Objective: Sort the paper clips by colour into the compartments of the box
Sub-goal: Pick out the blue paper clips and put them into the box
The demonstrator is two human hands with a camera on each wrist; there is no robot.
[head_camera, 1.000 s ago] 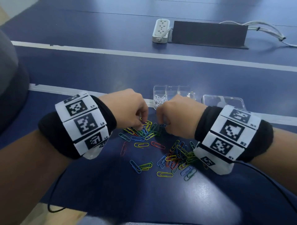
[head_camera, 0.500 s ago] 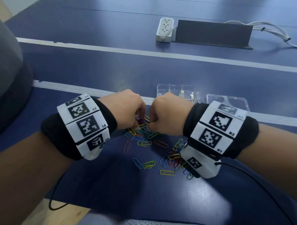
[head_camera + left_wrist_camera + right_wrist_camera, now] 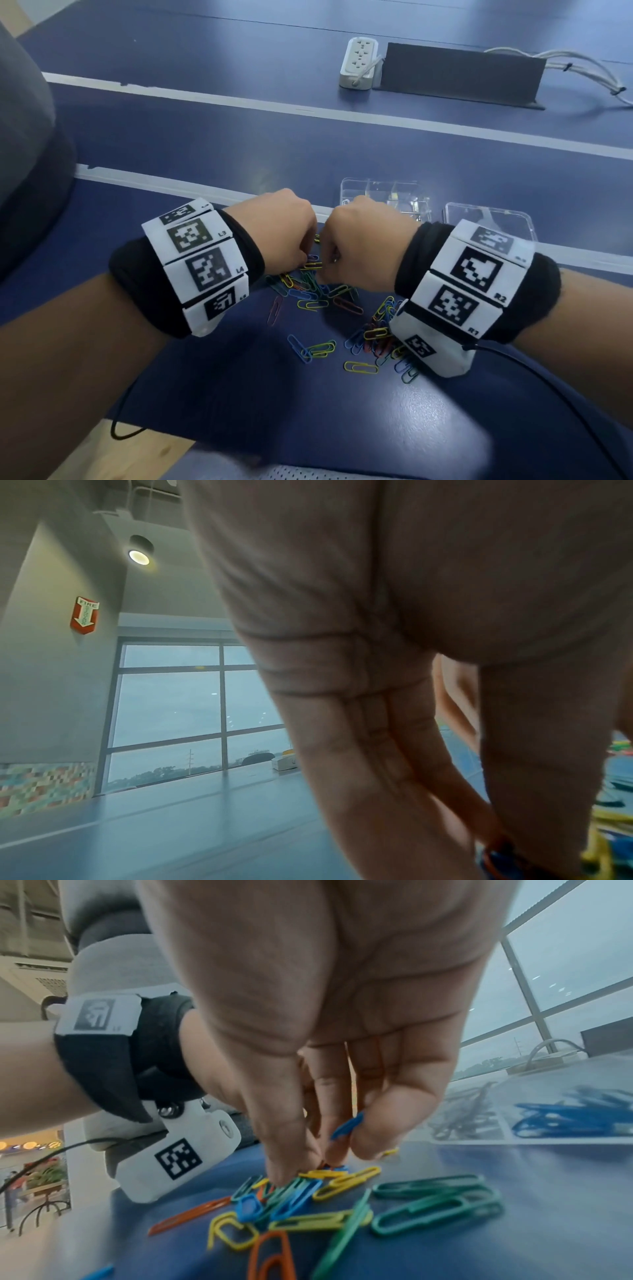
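paper clips (image 3: 342, 308) heaped beneath right hand (image 3: 359, 246), which pinches a blue clip (image 3: 347, 1125).

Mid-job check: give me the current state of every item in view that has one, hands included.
Left hand: fingers curled down into the clips, grip unclear.
Right hand: pinching a blue paper clip.
Loose paper clips: mixed colours, scattered on the table.
Box: open, some clips inside.
Lid: off, lying right of the box.
Power strip: one plug in.

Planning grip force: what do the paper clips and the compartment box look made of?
Paper clips: likely wire under a smooth coloured coating; solid matte green, yellow, blue and orange, no bare metal visible. Compartment box: probably hard clear plastic; the table shows through its glossy, glinting walls.
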